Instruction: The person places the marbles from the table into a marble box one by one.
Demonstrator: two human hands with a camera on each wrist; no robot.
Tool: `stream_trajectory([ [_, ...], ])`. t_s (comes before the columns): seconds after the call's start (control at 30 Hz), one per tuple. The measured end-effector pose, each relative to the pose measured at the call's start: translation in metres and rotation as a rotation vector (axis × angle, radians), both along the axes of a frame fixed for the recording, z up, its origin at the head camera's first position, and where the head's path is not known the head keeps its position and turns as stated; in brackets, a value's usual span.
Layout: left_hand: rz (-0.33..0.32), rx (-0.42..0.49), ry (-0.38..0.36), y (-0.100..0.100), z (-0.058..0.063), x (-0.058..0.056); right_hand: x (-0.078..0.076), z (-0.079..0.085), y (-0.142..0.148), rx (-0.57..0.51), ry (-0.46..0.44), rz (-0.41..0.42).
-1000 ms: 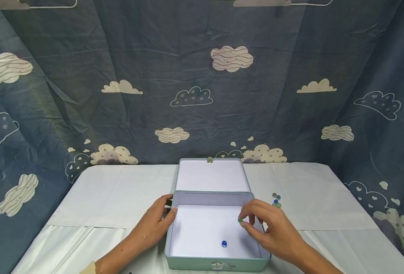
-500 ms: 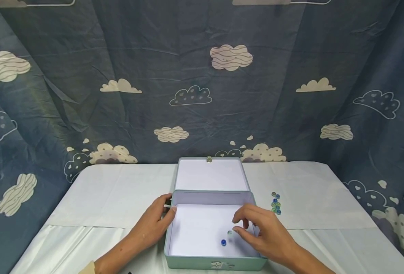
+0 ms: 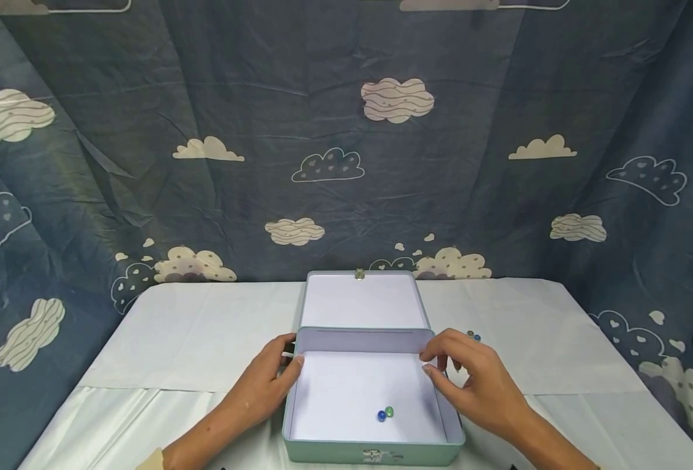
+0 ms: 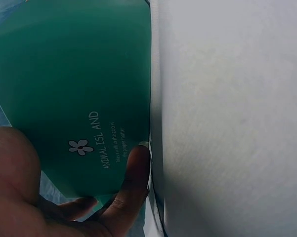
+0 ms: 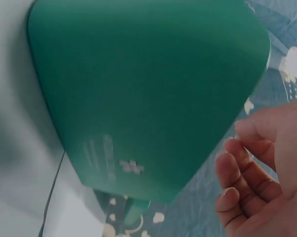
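Observation:
A pale green hinged metal box (image 3: 376,452) with a white inside stands with its lid (image 3: 364,300) swung back. My left hand (image 3: 264,375) grips its left wall near the back corner, thumb at the rim. In the left wrist view that hand (image 4: 123,197) lies along the green printed side (image 4: 79,89). A blue marble (image 3: 382,416) and a green marble (image 3: 389,412) sit side by side on the box floor. My right hand (image 3: 476,378) hovers over the right rim, holding nothing, thumb and fingertips apart; the right wrist view shows this hand (image 5: 257,173) beside the box wall.
Beyond my right hand, a blue marble (image 3: 477,337) and a darker marble (image 3: 470,333) lie on the white tablecloth (image 3: 546,346). My hand hides the tablecloth just nearer. A dark blue cloud-patterned curtain (image 3: 323,117) hangs behind the table.
My right hand has let the green marble go into the box, where it has rolled up next to the blue one. That hand has then drawn back right. My left hand stays put.

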State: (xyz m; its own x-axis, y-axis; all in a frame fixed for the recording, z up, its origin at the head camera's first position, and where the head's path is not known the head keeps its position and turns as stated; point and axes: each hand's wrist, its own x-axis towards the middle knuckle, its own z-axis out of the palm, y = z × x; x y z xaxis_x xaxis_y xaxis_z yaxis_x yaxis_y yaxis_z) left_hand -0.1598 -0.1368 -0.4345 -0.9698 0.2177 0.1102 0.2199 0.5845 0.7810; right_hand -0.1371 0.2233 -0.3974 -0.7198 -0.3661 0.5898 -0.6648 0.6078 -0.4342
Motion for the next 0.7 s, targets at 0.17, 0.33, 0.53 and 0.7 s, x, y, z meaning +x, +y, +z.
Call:
stream_trajectory([
  [0.17, -0.004, 0.004, 0.000, -0.001, -0.001, 0.000, -0.008, -0.001, 0.011, 0.005, -0.004, -0.050],
  [0.33, -0.005, 0.007, -0.001, -0.001, -0.001, 0.000, -0.014, -0.002, 0.021, 0.007, -0.014, -0.117],
  [0.53, -0.007, 0.001, -0.001, -0.001, -0.001, 0.000, -0.023, -0.004, 0.033, -0.009, 0.021, -0.113],
  [0.7, -0.008, 0.004, -0.002, -0.001, -0.002, -0.001, -0.030, -0.009, 0.043, 0.001, 0.024, -0.147],
])
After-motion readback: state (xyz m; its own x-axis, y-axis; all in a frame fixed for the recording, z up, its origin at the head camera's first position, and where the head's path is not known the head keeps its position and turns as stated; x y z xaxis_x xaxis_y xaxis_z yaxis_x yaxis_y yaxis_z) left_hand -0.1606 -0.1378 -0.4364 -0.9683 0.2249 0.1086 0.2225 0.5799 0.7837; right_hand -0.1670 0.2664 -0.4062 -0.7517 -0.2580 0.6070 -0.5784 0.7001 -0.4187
